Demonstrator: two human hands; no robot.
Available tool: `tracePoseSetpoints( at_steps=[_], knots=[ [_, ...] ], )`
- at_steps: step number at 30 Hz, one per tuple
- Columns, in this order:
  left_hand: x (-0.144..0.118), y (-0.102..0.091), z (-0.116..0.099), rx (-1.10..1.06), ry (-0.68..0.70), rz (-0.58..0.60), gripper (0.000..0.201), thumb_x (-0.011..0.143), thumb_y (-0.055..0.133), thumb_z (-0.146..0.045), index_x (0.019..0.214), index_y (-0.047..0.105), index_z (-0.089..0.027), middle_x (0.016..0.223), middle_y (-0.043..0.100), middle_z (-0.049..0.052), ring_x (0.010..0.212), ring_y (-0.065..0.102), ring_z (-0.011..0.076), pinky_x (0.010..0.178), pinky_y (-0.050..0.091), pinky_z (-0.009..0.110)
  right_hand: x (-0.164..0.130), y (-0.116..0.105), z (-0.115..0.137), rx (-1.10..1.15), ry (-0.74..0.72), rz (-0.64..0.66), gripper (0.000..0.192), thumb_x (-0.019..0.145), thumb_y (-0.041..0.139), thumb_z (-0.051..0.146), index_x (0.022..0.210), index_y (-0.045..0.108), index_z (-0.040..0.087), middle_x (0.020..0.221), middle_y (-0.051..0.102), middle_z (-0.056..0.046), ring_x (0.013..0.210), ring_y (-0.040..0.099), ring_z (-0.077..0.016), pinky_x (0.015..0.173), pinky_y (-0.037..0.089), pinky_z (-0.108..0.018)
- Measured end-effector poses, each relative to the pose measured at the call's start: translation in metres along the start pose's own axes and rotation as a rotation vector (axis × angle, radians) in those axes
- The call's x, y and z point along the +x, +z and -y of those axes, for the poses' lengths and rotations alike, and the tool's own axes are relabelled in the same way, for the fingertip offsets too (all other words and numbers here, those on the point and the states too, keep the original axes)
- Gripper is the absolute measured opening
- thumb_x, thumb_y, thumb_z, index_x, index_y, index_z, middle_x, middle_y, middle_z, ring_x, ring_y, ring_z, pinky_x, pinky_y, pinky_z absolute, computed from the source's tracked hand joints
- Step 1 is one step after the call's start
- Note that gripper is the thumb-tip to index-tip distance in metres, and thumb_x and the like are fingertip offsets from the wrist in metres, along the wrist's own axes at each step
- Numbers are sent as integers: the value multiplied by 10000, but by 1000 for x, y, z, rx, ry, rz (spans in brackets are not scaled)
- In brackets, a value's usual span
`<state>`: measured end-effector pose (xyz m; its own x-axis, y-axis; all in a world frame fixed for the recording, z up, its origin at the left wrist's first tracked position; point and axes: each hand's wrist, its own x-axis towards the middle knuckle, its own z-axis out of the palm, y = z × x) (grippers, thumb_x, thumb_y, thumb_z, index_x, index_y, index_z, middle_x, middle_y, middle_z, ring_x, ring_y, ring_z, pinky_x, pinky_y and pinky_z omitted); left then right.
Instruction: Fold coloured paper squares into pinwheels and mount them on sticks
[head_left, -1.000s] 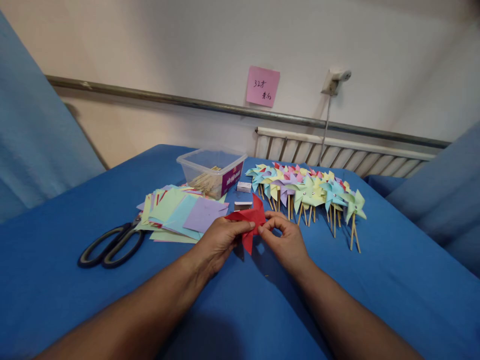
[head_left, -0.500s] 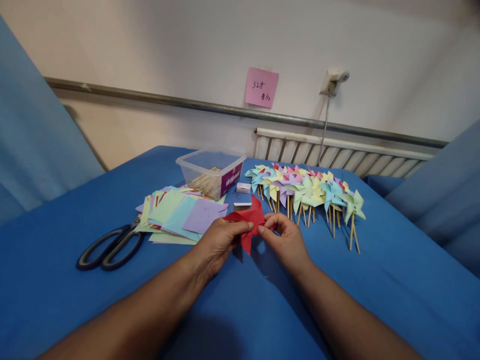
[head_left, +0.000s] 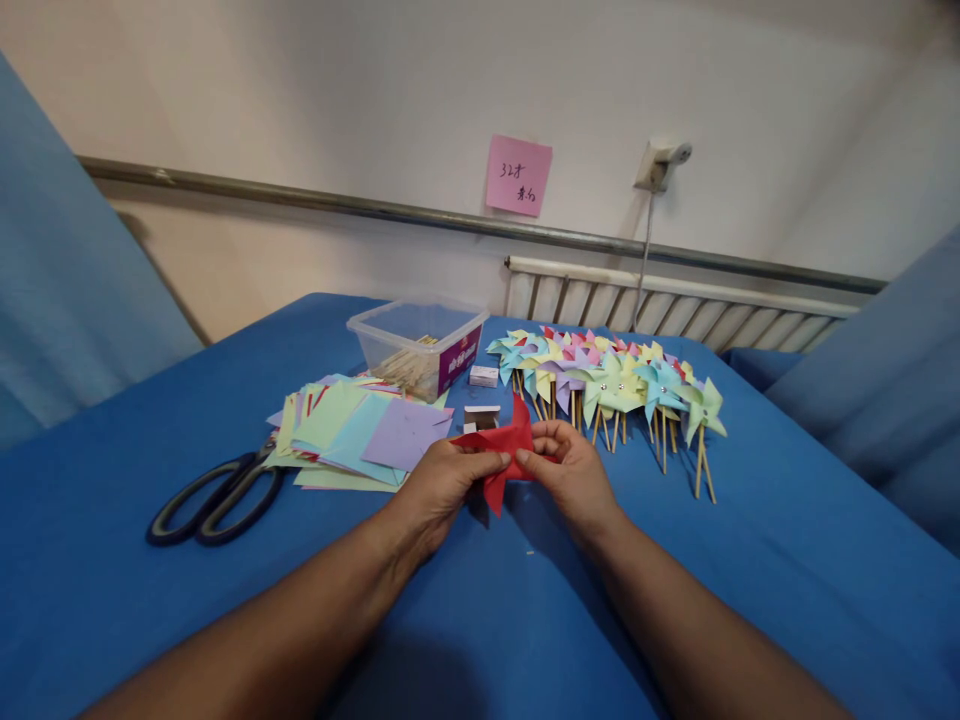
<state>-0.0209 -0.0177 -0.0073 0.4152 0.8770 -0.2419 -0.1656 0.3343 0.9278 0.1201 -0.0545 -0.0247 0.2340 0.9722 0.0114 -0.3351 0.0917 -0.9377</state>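
A red paper pinwheel (head_left: pixel 508 438) with pointed blades (head_left: pixel 494 493) is pinched near its centre by left hand (head_left: pixel 446 485) and right hand (head_left: pixel 576 472), above blue cloth (head_left: pixel 757 580). An open box (head_left: pixel 480 416), partly hidden, lies beyond; paper sheets (head_left: pixel 352 428) left, stick-mounted pinwheels (head_left: pixel 609 383) right.

Left hand (head_left: pixel 439 482), nearer the scissors (head_left: pixel 238 480): bare, thumb (head_left: pixel 489 463) rounded at tip. Left forearm (head_left: pixel 300 615) bare, narrowing at the wrist. Right hand (head_left: pixel 576 475), farther from the scissors: bare, fingers (head_left: pixel 559 432) slender. Right forearm (head_left: pixel 694 610) likewise bare, widening away from wrist.

blue cloth-covered tbl (head_left: pixel 795 565): scissors (head_left: pixel 238 484), paper pile (head_left: pixel 360 432), clear tub (head_left: pixel 460 360), 2 sm. boxes (head_left: pixel 484 377), pinwheels (head_left: pixel 613 383)
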Motion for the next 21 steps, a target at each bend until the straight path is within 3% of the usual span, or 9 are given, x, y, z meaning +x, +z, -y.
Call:
tracePoseSetpoints(
  at_steps=[7,14,21],
  knots=[
    [-3,1,-6,39,-34,11,299,597,763,-197,881,717,-115,774,713,78,658,636,168,612,476,265,2,-2,2,-12,20,35,345,583,819,299,793,566,196,648,682,25,563,649,-127,602,521,-263],
    [0,-15,-22,154,-126,96,240,652,748,-292,825,666,-148,748,688,59,658,626,155,652,466,275,5,-7,0,-118,17,65,315,603,791,273,810,569,190,666,677,21,562,633,-119,585,505,-256],
    [6,-17,-17,418,-10,94,219,589,758,-283,686,646,-122,631,632,38,575,542,140,559,381,261,6,-7,-7,-202,45,122,347,600,766,224,844,521,192,646,640,46,541,602,-103,564,474,-237]
  ],
)
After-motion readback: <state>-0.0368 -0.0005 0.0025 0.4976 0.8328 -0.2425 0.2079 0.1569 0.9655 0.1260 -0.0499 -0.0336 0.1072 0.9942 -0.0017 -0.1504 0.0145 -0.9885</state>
